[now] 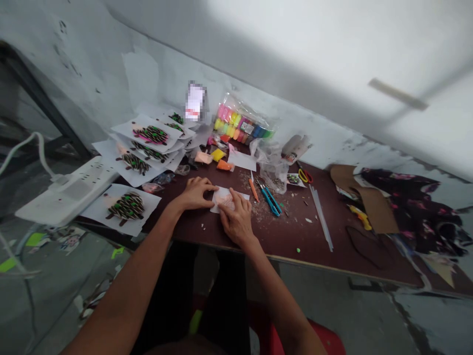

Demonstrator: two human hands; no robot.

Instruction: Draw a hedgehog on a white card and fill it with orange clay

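A small white paper (pixel 243 193) lies on the dark red table, with flattened peach-coloured clay (pixel 224 199) on it. My right hand (pixel 236 218) rests over the paper, its fingers stretched onto the clay and covering part of it. At the paper's left edge is my left hand (pixel 195 194), thumb and forefinger apart, fingertips at or beside the edge. Just right of the paper lie an orange-handled craft knife (pixel 253 190) and blue-handled tweezers or pliers (pixel 271 201). Behind it are an orange clay packet (pixel 223 165) and a yellow one (pixel 217 155).
Hedgehog pictures on paper (pixel 151 134) are piled at the left, near a white power strip (pixel 70 190). A bag of coloured clay (pixel 244 123) leans on the wall. Scissors (pixel 305 175), clear glue sticks (pixel 322 219) and cardboard (pixel 377 209) lie rightward. Crumbs litter the table.
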